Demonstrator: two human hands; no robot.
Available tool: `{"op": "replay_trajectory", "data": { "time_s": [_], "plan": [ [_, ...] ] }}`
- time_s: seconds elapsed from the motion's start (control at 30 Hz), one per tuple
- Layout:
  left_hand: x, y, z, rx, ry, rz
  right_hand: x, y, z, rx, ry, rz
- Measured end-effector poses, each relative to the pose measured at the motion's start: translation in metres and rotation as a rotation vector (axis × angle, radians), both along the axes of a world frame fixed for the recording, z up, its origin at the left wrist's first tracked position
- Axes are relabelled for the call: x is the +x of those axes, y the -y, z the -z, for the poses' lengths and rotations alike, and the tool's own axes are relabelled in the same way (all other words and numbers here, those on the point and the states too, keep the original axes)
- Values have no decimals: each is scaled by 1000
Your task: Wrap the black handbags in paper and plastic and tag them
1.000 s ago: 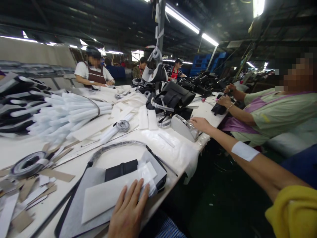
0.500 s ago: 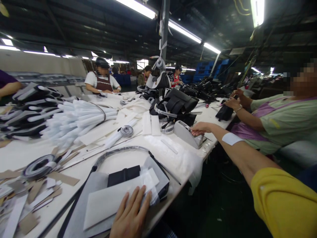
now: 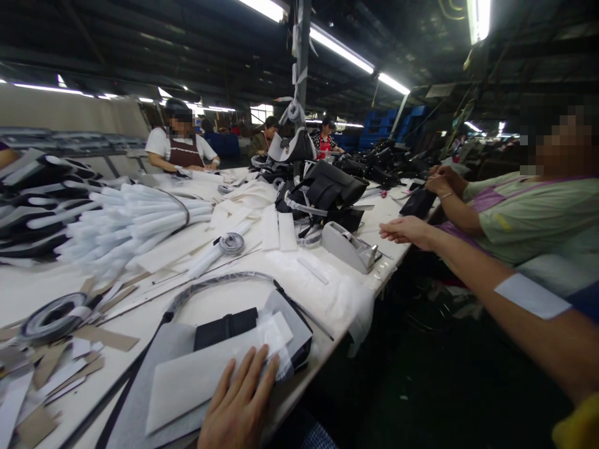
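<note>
My left hand (image 3: 246, 396) lies flat, fingers apart, on a white foam sheet (image 3: 187, 383) and a clear plastic wrap (image 3: 281, 349). Beneath these is a bag (image 3: 299, 337) partly covered in pale sheeting, with a dark strap piece (image 3: 224, 329) on it and a plastic-wrapped handle (image 3: 210, 284) arching behind. My right hand (image 3: 405, 231) is held out over the table's right edge, fingers pinched together. Whatever is between the fingertips is too small to make out. Just left of it stands a grey tape dispenser (image 3: 346, 246), apart from the hand. A white patch (image 3: 531, 294) sits on my right forearm.
Black bags (image 3: 334, 190) are heaped round a post. White foam tubes (image 3: 135, 221) lie bundled at left, with cardboard scraps (image 3: 110, 337) and a coiled strap (image 3: 53, 317) nearer. A co-worker in green (image 3: 528, 206) handles a black piece at right; another in an apron (image 3: 185, 149) works across.
My right hand has drawn back from the tape dispenser to the right, and its arm now reaches in from further right. My left hand stays flat on the foam sheet. The view has shifted slightly.
</note>
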State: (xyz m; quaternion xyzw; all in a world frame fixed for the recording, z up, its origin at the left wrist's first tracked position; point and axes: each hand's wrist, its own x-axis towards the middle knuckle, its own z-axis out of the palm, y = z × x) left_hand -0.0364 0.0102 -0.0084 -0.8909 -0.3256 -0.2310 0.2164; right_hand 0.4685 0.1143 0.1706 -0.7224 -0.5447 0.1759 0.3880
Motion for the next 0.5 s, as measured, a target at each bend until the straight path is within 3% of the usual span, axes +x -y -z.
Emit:
{"op": "replay_trajectory", "data": {
  "time_s": [0.1, 0.23, 0.37, 0.5],
  "plan": [
    [-2, -1, -1, 20, -42, 19, 10, 27, 18, -144, -107, 6],
    [-3, -1, -1, 22, -55, 17, 21, 47, 59, -154, -167, 56],
    [-3, -1, -2, 30, -70, 16, 26, 46, 100, -96, -139, 108],
    [-2, 1, -4, 25, -79, 10, 25, 36, 119, -41, -25, 171]
  ]
}}
